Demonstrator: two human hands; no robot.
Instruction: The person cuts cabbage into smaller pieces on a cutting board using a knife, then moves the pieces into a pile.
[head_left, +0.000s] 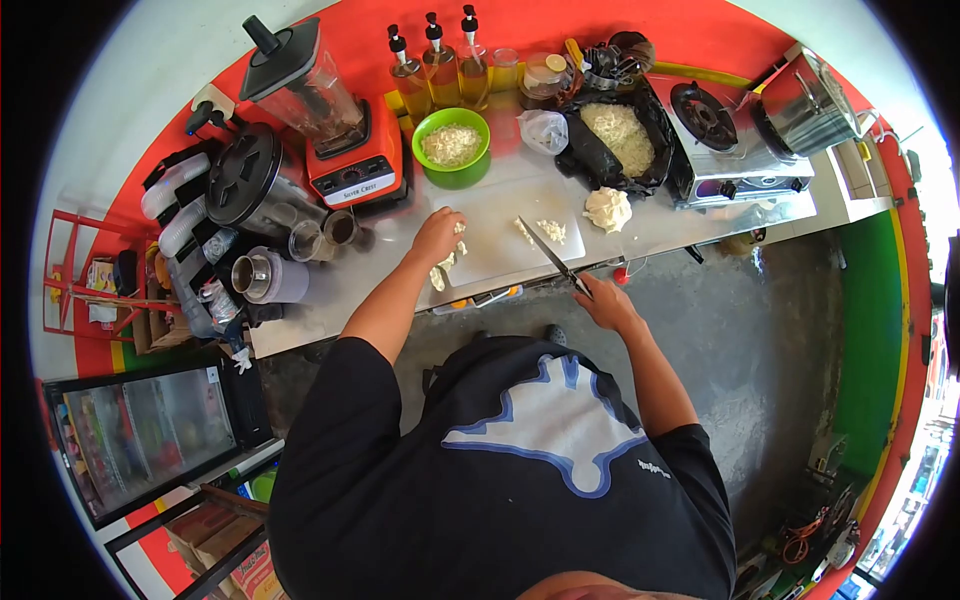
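Observation:
My right hand (605, 303) is wrapped round the handle of a kitchen knife (552, 255), its blade slanting up and left over the white cutting board (490, 265). A small heap of finely chopped pale pieces (551, 232) lies just right of the blade, and a few bits lie by its tip. At the board's left edge, my left hand (438, 238) has its fingers curled in around pale pieces that partly show at the fingertips. Larger pale chunks (438, 278) sit just below that hand. Right of the board rests a pale, leafy-looking lump (608, 210).
Behind the board stands a green bowl (455, 175) of pale shreds. A black bag (590, 160) holds more, near a gas stove (740, 165). To the left are a red blender (355, 180), glass cups (308, 242) and a metal canister (268, 278). Pump bottles (440, 75) line the wall.

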